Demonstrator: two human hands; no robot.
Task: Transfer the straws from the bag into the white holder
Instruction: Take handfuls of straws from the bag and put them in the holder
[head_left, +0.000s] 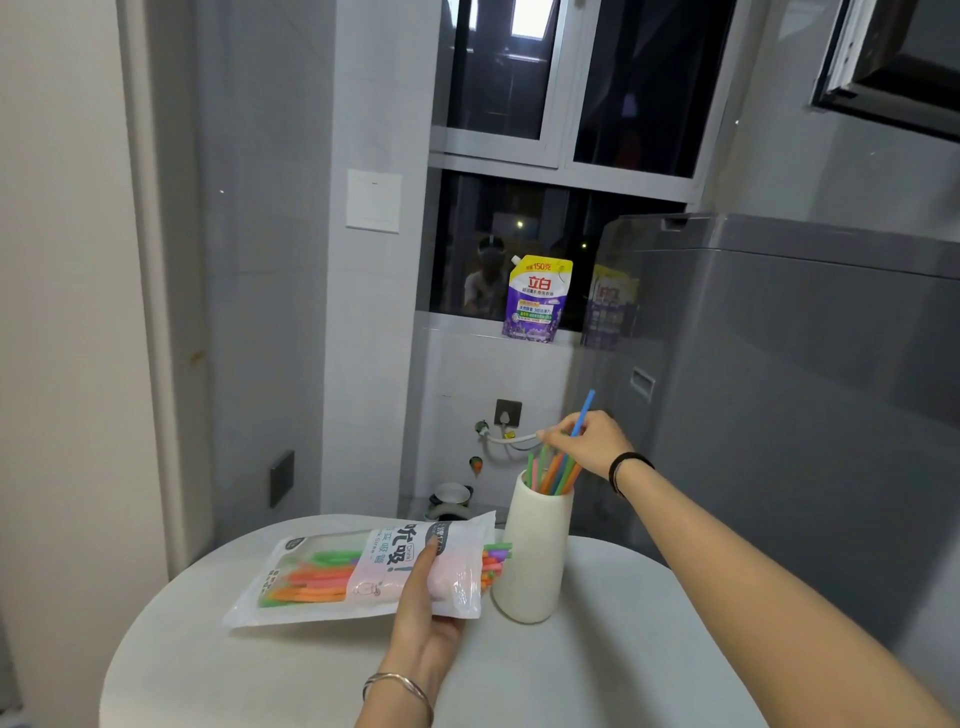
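A plastic bag (332, 577) of green, orange and pink straws lies on the round white table (597, 665), its open end facing right with straw ends (496, 558) sticking out. My left hand (426, 613) grips the bag near that opening. Just to the right stands the white holder (535, 556), upright, with several coloured straws (553, 473) in it. My right hand (587, 441) hovers over the holder's mouth, pinching a blue straw (584, 410) whose lower end is down among the others.
A grey appliance (779, 395) fills the right side behind the table. A purple detergent pouch (537, 299) stands on the windowsill. A wall tap with a white hose (506, 436) and a small pot (451, 496) sit behind the table.
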